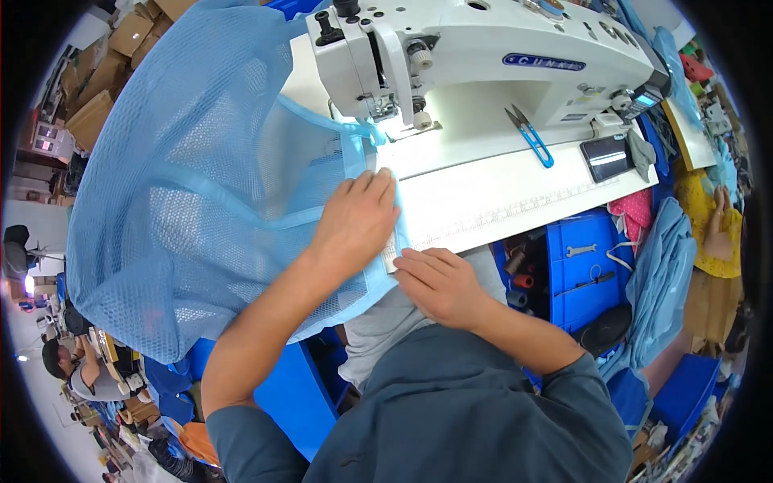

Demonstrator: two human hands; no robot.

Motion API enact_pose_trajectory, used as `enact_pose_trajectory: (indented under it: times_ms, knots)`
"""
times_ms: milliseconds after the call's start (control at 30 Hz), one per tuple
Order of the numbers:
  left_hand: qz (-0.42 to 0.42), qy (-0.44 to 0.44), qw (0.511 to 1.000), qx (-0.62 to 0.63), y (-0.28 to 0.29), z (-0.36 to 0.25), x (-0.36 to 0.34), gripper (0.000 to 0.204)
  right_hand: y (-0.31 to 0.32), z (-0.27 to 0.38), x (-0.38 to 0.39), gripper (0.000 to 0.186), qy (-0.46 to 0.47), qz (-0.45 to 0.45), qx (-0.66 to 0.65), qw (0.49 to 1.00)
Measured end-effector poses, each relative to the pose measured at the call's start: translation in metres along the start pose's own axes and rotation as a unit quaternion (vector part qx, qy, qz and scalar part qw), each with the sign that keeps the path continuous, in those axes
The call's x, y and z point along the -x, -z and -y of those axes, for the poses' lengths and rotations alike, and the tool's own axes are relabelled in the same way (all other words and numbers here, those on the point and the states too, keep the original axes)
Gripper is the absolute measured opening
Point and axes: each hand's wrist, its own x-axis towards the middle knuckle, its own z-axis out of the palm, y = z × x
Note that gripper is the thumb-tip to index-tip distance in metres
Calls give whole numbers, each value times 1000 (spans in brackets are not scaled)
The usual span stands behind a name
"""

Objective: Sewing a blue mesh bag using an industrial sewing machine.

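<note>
A large piece of light blue mesh fabric (201, 161) with smooth blue binding strips spreads over the left of the table and hangs past its front edge. Its bound edge runs under the needle area of a white sewing machine (483, 56). My left hand (358, 216) lies flat on this edge just in front of the needle, fingers stretched out and close together. Nearer to me, at the table's front edge, my right hand (441, 288) has its fingers bent over the same strip. Its thumb is hidden, and the fingers appear closed on the fabric.
Blue-handled thread snips (531, 138) and a dark phone (606, 158) lie on the white table (483, 205), right of my hands. Below stands a blue drawer (592, 270) with a wrench, beside thread spools (522, 282). Another person (88, 374) sits at the far left.
</note>
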Motion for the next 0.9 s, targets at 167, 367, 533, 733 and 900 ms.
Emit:
enact_pose_trajectory:
  times_ms: [167,367,533,733,900]
  knots:
    - [-41,8,999,5,-9,-1,-1,50,0,2,-1,28,-20,-22,-11,1000]
    - [-59,-1,998,-17,-12,20,-20,49,-1,-17,-16,25,-35,-40,-24,998]
    - [-49,6,998,-33,-18,23,-29,43,2,-27,-27,24,-33,-26,-14,999]
    - [-12,0,998,-58,-20,26,-34,33,-3,-35,-35,24,-47,-20,-27,998]
    - [-23,-38,998,-37,-17,19,-35,25,0,-48,-43,24,-45,-3,2,999]
